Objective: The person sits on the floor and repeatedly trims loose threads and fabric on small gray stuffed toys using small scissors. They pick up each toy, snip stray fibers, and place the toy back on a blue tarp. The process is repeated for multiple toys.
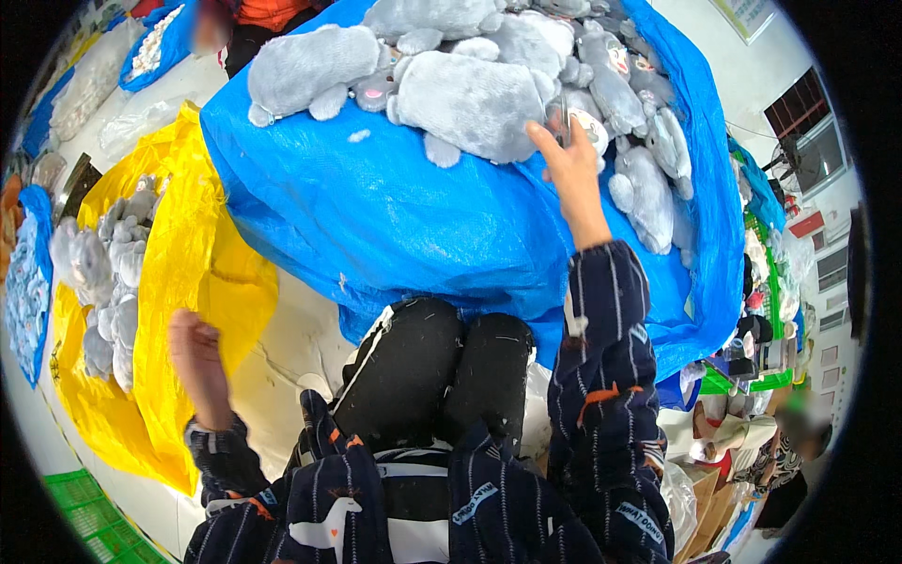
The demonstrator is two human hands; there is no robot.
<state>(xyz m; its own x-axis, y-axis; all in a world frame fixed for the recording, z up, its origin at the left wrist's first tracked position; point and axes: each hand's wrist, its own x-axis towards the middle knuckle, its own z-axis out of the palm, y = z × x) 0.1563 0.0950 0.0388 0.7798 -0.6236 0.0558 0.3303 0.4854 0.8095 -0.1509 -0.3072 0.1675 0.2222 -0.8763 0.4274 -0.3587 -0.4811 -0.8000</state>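
Grey plush toys (470, 99) lie heaped on a big blue plastic sheet (395, 216) in front of the seated person's knees. The right hand (568, 164) reaches up to the near edge of that heap, fingers spread and loose, touching the side of a toy and a round white-faced piece (590, 127) beside it; it has not closed on anything yet. The left hand (195, 352) hangs left of the blue sheet, loosely curled, just above a yellow plastic bag (178, 282) that holds more grey plush toys (103, 263); whether it pinches the bag's edge I cannot tell. To take one toy cleanly, the right hand would do best to close around a single body rather than a limb.
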